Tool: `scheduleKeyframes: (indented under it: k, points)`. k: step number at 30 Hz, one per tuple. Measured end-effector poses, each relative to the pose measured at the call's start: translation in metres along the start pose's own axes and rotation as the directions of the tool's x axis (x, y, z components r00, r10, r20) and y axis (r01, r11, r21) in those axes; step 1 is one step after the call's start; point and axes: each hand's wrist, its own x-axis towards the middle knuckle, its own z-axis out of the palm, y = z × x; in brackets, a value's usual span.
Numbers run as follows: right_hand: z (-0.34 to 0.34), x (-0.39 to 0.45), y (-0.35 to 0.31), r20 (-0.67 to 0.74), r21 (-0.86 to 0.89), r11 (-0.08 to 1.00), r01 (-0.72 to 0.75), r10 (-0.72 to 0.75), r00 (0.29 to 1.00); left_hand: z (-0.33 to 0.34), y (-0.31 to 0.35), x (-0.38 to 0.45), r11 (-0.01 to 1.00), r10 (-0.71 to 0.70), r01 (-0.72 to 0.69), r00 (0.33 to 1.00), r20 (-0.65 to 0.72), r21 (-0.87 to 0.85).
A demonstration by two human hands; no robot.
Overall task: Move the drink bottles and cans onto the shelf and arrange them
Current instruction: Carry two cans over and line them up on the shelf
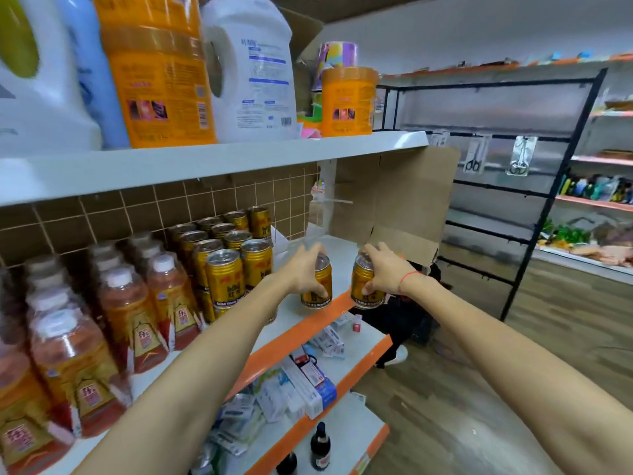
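Observation:
My left hand [305, 269] grips a gold drink can [320, 286] from the side, right above the orange front edge of the middle shelf [329, 311]. My right hand [385, 270] grips a second gold can [364, 286] just past the shelf's front edge, to the right of the first. Several gold cans [226, 258] stand in rows on the shelf to the left, some stacked two high. Further left stand rows of orange tea bottles [130, 313] with white caps. Bare white shelf surface [337, 250] lies behind the two held cans.
Big detergent jugs [250, 70] and orange tubs [347, 101] fill the shelf above. A flattened cardboard box [394, 197] leans at the shelf's right end. Lower shelves hold small boxes [308, 382] and dark bottles [320, 443]. A black wire rack [507, 186] stands across the wooden-floor aisle.

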Motion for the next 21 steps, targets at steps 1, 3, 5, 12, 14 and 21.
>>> scheduleKeyframes:
  k: [1, 3, 5, 12, 14, 21]
  points:
    - [0.002, 0.008, 0.004, 0.0, 0.005, 1.0, 0.007, -0.007, 1.0, 0.001, -0.002, 0.006, 1.0, -0.005, 0.005, 1.0, -0.005, 0.013]
    - [0.006, 0.023, 0.011, 0.003, 0.017, 1.0, 0.019, -0.019, 1.0, 0.004, -0.008, 0.018, 0.999, -0.015, 0.016, 1.0, -0.01, 0.037]
    - [0.01, 0.039, 0.018, 0.019, 0.034, 0.999, 0.034, -0.034, 0.999, 0.007, -0.011, 0.028, 0.998, -0.034, 0.034, 0.999, -0.006, 0.048]
    - [0.024, 0.104, 0.038, 0.048, 0.008, 0.988, 0.156, -0.156, 0.987, 0.019, -0.023, 0.07, 0.988, -0.147, 0.149, 0.988, -0.037, 0.046]
    - [0.03, 0.127, 0.044, 0.072, 0.005, 0.977, 0.214, -0.213, 0.974, 0.025, -0.029, 0.081, 0.976, -0.204, 0.207, 0.978, -0.045, 0.068]
    - [0.043, 0.202, 0.056, 0.14, 0.029, 0.912, 0.41, -0.41, 0.901, 0.03, -0.046, 0.107, 0.904, -0.417, 0.423, 0.904, -0.093, 0.06]
